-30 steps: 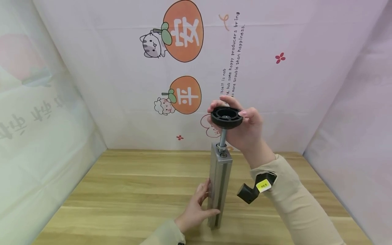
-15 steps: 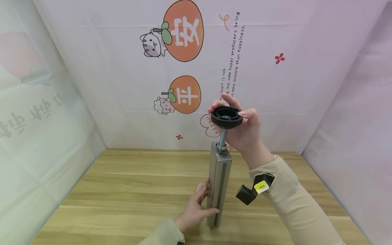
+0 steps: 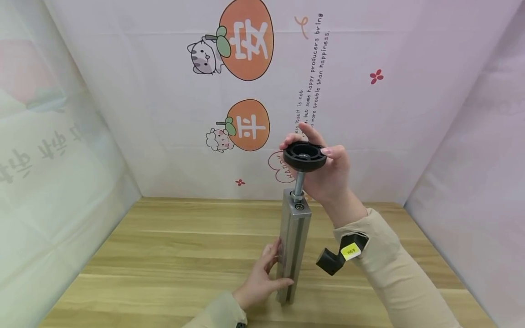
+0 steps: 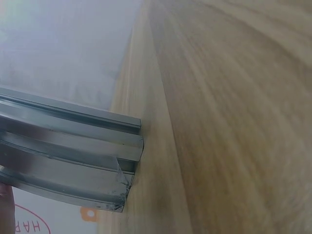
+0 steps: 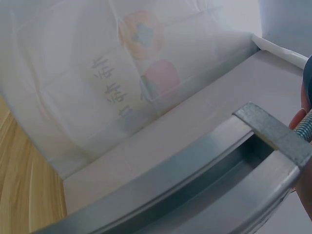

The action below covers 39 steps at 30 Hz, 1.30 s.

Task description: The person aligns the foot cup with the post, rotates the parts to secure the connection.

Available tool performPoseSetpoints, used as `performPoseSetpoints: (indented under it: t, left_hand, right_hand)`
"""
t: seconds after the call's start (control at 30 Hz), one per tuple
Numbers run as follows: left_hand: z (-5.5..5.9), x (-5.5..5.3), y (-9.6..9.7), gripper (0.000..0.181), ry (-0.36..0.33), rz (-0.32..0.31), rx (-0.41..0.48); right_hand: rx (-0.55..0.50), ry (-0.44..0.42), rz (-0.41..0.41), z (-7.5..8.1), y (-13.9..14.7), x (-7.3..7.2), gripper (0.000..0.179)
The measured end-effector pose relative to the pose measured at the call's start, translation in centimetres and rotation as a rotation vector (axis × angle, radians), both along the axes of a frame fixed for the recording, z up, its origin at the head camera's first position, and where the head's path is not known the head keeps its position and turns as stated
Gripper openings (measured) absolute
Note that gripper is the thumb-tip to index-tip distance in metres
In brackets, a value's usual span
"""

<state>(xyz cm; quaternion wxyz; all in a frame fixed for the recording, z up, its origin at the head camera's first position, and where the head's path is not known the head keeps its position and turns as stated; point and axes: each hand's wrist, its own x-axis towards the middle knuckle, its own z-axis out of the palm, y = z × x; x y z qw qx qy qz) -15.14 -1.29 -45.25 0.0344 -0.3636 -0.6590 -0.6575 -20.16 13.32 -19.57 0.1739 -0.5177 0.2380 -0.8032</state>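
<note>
In the head view, an aluminium profile (image 3: 293, 250) stands upright on the wooden table, tilted slightly. A threaded metal rod (image 3: 300, 183) with a nut rises from its top end plate (image 3: 301, 210) and carries a round black levelling foot (image 3: 304, 165). My right hand (image 3: 330, 177) holds the foot by its rim, thumb on the near side and fingers round the far side. Low on the profile, my left hand (image 3: 260, 281) grips it between thumb and fingers. The left wrist view shows the profile's lower end (image 4: 73, 151) against the table.
Printed white cloth (image 3: 336, 100) hangs behind the table (image 3: 197, 255), and more cloth forms the left and right sides. A black wrist mount (image 3: 331, 260) with a yellow label sticks out from the right sleeve.
Both hands keep their holds on the profile and the foot. My right fingers shift very slightly at the rim; the whole view drifts a little.
</note>
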Motion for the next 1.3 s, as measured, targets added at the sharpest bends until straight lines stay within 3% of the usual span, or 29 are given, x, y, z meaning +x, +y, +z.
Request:
performPoseSetpoints:
  t: [0.27, 0.57, 0.77, 1.07, 1.17, 1.3]
  left_hand:
    - [-0.3, -0.2, 0.0, 0.096, 0.017, 0.007, -0.003]
    - [-0.4, -0.1, -0.1, 0.097, 0.027, 0.01, -0.012]
    - [0.1, 0.0, -0.1, 0.097, -0.015, 0.006, -0.032]
    - [0.4, 0.1, 0.1, 0.096, -0.021, 0.014, -0.032]
    - [0.4, 0.1, 0.1, 0.097, -0.015, 0.008, -0.022]
    - [0.2, 0.2, 0.1, 0.098, 0.007, 0.003, -0.009]
  right_hand:
    - [0.033, 0.031, -0.056, -0.3, 0.4, -0.2, 0.044]
    - [0.084, 0.201, -0.241, -0.3, 1.0, -0.2, 0.042]
    - [0.132, 0.331, -0.444, 0.2, 1.8, 0.5, 0.035]
    - [0.273, 0.387, -0.751, 0.3, 2.5, 1.0, 0.037]
    - [0.321, 0.425, -0.854, 0.5, 2.5, 1.5, 0.028]
    - [0.351, 0.455, -0.924, 0.6, 2.5, 2.0, 0.02]
